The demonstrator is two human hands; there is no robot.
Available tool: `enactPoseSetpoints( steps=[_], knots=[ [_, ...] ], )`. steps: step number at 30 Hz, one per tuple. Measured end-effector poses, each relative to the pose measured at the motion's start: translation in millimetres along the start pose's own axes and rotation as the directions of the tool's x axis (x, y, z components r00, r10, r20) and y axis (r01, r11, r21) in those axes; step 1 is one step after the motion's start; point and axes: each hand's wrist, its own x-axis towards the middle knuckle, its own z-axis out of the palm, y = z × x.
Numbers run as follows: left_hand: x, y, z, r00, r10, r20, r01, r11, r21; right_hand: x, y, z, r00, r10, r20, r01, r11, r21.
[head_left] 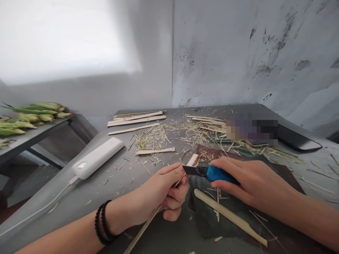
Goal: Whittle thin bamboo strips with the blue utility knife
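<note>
Strip, pale and slender, runs slantwise through the left hand, its far end poking out just beyond the knife. The left hand is closed around it, thumb on top, right beside the knife's blade. The right hand grips the knife's blue handle, with the blade lying across the strip.

Shavings are scattered beyond the knife and to its left. A loose strip lies on the near side of the knife; a white power bank is well to its left.

Good cutting here likely calls for a low blade angle, light pressure and short, even strokes along the grain. The left thumb seems too close to the edge; a grip farther back would be safer, with the strip kept firm against twisting.
</note>
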Motion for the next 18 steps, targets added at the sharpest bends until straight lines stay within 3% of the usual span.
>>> enactPoseSetpoints(
  steps=[3,5,8,10,12,15,18],
  knots=[
    [-1,0,1.9,1.000,0.008,0.003,-0.008,1.000,-0.008,1,13,-2,0.998,0.034,-0.058,-0.040,0.993,-0.112],
    [-3,-1,4.3,1.000,0.004,0.030,-0.004,1.000,0.009,3,28,-8,0.985,0.133,-0.107,-0.149,0.976,-0.159],
    [-5,-6,6.6,0.996,-0.012,0.084,0.007,0.998,0.054,7,46,-23,0.909,0.364,-0.205,-0.402,0.894,-0.199],
    [-5,-9,5.9,0.997,0.001,0.076,-0.006,0.998,0.064,8,47,-29,0.870,0.433,-0.236,-0.472,0.870,-0.144],
    [-3,-10,3.7,0.999,0.017,0.040,-0.019,0.999,0.047,6,36,-29,0.893,0.399,-0.207,-0.418,0.907,-0.056],
    [-1,-10,1.1,1.000,0.027,0.013,-0.027,1.000,0.008,1,9,-17,0.975,0.211,-0.073,-0.209,0.977,0.038],
    [0,-8,1.4,1.000,0.025,0.006,-0.025,1.000,0.000,-2,-10,-6,0.997,0.072,0.017,-0.073,0.994,0.079]
  ],
)
